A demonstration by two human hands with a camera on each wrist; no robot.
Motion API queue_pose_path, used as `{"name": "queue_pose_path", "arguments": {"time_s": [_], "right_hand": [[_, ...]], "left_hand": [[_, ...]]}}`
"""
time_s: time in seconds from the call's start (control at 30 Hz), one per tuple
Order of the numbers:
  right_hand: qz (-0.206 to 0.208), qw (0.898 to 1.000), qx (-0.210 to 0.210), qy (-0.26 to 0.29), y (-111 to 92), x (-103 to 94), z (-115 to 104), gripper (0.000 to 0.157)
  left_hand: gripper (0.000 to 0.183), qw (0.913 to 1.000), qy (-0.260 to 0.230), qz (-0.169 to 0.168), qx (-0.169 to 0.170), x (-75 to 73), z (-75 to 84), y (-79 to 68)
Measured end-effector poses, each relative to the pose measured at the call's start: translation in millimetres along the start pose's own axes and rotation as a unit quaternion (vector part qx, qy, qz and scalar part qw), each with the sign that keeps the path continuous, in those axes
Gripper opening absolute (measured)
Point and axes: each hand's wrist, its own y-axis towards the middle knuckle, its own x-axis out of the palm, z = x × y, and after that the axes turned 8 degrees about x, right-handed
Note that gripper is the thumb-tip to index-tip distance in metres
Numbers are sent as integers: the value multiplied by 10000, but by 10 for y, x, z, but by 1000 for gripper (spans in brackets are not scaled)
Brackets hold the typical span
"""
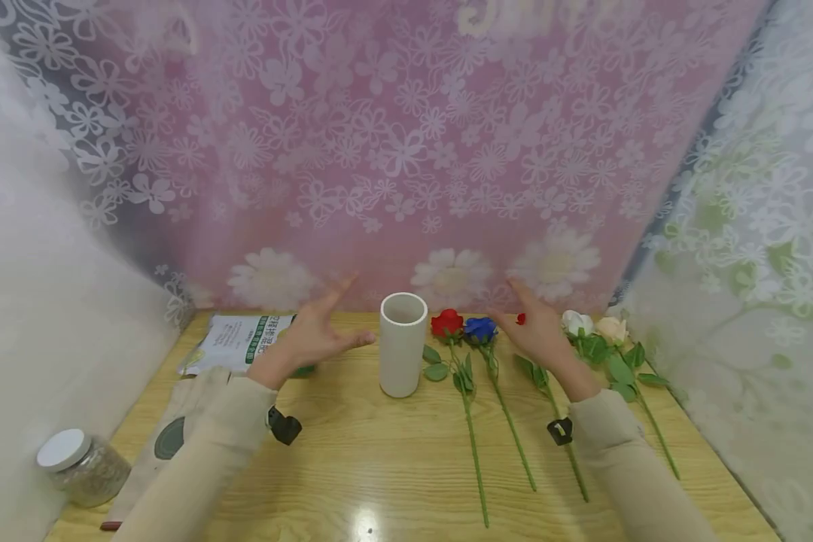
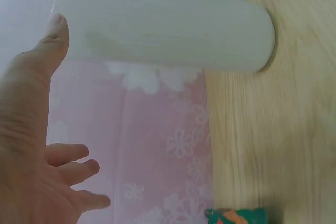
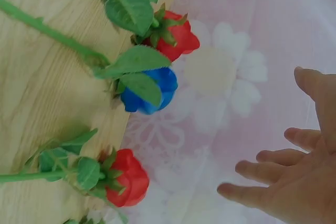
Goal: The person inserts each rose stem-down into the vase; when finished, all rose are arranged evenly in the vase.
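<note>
Currently the vase [image 1: 400, 361] stands upright on the table [image 1: 339, 452], between the two hands and left of the roses [image 1: 481, 330]. Left hand [image 1: 315, 335]: thumb stretched away from the fingers, its tip just beside the vase wall; contact cannot be confirmed. Right hand [image 1: 535, 331]: fingers spread, holding nothing, near the blooms. Handling, estimated: vase rigid, moderately heavy if ceramic — material not certain — with a smooth wall that could slip and a rim that might chip. Best hold is probably around mid-height, a palm on either side. Roses look light and likely artificial; stems stiff but bendable, petals softer, so a pinch on the upper stem seems safest. Orientation: vase axis vertical, mouth up; roses lie flat, blooms toward the back edge, stems running toward the person and slanting right.
</note>
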Motion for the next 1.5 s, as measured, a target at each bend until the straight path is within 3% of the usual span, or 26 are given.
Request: {"name": "queue_pose_path", "arguments": {"time_s": [0.33,0.47,0.63,0.97,1.27,1.5], "right_hand": [[69,9993,362,-109,-110,-129,295,81],[234,9992,333,-1,-166,-187,473,74],[522,9980,328,134,-243,-248,631,64],[1389,9866,682,525,-452,-371,975,52],[1508,9791,1255,538,-603,-462,1471,58],[1713,9739,1435,387,-779,-470,1735,51]], "left_hand": [[111,9981,-599,141,14,216,58,37],[108,9935,-1099,294,61,302,67,72],[102,9904,-1309,432,121,376,121,108],[90,9778,-2075,271,89,498,155,146],[85,9679,-2498,251,125,554,204,163],[87,9618,-2721,241,168,591,201,157]]}}
